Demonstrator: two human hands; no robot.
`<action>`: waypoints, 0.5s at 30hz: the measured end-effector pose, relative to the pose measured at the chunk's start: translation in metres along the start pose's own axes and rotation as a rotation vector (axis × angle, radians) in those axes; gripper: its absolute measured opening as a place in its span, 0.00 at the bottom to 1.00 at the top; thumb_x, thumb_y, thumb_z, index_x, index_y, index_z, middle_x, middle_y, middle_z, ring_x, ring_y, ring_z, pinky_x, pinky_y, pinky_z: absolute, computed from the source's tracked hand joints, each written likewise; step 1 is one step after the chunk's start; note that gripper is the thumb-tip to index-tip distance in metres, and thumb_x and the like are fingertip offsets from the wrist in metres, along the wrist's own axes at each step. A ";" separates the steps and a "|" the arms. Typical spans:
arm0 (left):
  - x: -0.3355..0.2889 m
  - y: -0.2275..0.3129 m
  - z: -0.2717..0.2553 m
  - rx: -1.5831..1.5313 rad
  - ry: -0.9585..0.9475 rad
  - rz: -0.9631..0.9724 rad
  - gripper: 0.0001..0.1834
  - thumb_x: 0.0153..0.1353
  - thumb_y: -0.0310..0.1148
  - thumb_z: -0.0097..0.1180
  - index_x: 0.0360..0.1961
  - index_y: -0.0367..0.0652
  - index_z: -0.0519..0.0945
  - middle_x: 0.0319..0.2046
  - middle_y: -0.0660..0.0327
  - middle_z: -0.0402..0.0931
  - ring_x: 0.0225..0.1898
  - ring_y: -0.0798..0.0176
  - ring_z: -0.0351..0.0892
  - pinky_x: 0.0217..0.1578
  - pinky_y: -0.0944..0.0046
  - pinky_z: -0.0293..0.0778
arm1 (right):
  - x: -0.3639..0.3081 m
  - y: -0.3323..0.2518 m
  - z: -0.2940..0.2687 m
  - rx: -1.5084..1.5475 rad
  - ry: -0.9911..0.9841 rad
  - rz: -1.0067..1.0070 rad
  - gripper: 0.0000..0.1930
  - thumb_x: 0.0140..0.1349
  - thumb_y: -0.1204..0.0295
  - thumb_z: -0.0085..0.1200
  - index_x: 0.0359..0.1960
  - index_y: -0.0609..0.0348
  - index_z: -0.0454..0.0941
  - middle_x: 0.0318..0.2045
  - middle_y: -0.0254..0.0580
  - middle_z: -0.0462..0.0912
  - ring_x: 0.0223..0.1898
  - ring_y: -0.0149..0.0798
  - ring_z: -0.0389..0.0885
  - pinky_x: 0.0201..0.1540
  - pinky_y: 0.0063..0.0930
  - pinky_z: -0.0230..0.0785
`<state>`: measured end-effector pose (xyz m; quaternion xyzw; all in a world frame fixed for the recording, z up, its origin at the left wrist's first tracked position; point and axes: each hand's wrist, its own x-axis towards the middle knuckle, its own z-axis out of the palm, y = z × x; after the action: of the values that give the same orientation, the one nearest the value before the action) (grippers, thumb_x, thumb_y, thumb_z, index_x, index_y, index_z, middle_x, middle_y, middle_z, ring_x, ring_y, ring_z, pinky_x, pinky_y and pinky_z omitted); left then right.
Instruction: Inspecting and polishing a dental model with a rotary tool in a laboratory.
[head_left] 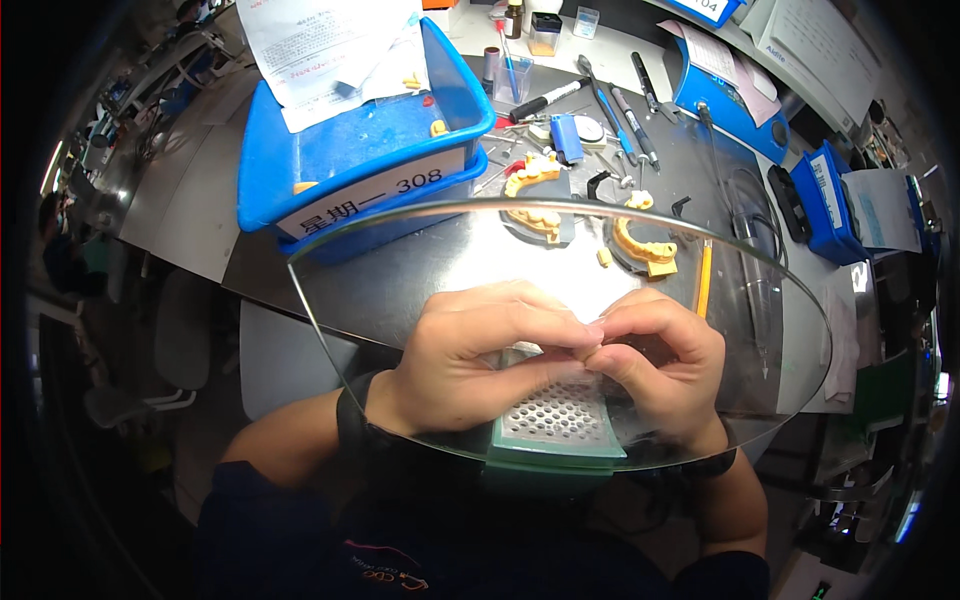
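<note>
My left hand [470,350] and my right hand [665,362] meet at their fingertips, each closed in a pinch. Whatever small piece they hold between them is mostly hidden by the fingers. Below the hands is a perforated metal plate [560,418] in a green frame. Beyond them on the bench are two tan dental models on dark bases: a left model [533,190] and a right model [640,240]. A small tan block [604,258] lies near the right model. Across my hands spans a clear shield [430,212] with a curved edge.
Stacked blue bins [470,110] with a paper sheet [335,60] stand at the far left. Pens, a brush [612,118] and small tools clutter the back. A yellow pencil-like stick [704,280] and a corded handpiece [757,290] lie at right, near another blue bin [830,210].
</note>
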<state>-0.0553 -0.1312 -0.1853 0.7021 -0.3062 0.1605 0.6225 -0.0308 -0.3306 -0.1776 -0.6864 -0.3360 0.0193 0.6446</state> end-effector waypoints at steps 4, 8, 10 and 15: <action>-0.004 -0.001 0.002 -0.203 0.084 -0.129 0.13 0.46 0.15 0.67 0.35 0.32 0.80 0.32 0.51 0.81 0.34 0.62 0.82 0.36 0.66 0.77 | 0.000 -0.002 0.002 -0.035 0.029 -0.054 0.10 0.54 0.81 0.61 0.39 0.65 0.81 0.32 0.43 0.81 0.31 0.32 0.79 0.33 0.23 0.70; -0.008 -0.001 0.002 -0.385 0.200 -0.314 0.10 0.48 0.13 0.65 0.30 0.32 0.78 0.33 0.49 0.81 0.36 0.62 0.82 0.38 0.65 0.78 | 0.000 -0.003 0.003 -0.197 -0.033 -0.180 0.11 0.54 0.82 0.61 0.41 0.65 0.80 0.33 0.44 0.80 0.30 0.33 0.77 0.31 0.23 0.69; -0.009 0.001 0.002 -0.422 0.205 -0.375 0.09 0.48 0.13 0.65 0.29 0.32 0.77 0.33 0.49 0.81 0.36 0.62 0.83 0.38 0.65 0.78 | 0.000 -0.003 0.004 -0.232 -0.036 -0.227 0.12 0.53 0.82 0.62 0.41 0.65 0.80 0.33 0.45 0.80 0.30 0.33 0.77 0.30 0.23 0.69; -0.006 0.003 0.004 -0.270 0.115 -0.276 0.07 0.52 0.14 0.62 0.32 0.30 0.78 0.34 0.47 0.81 0.38 0.60 0.83 0.40 0.64 0.78 | -0.002 -0.003 0.004 -0.283 0.066 -0.222 0.13 0.52 0.84 0.63 0.41 0.66 0.80 0.32 0.45 0.80 0.29 0.34 0.78 0.31 0.23 0.70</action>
<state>-0.0623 -0.1337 -0.1876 0.6374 -0.1898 0.0708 0.7434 -0.0356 -0.3281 -0.1760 -0.7292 -0.3878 -0.1220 0.5504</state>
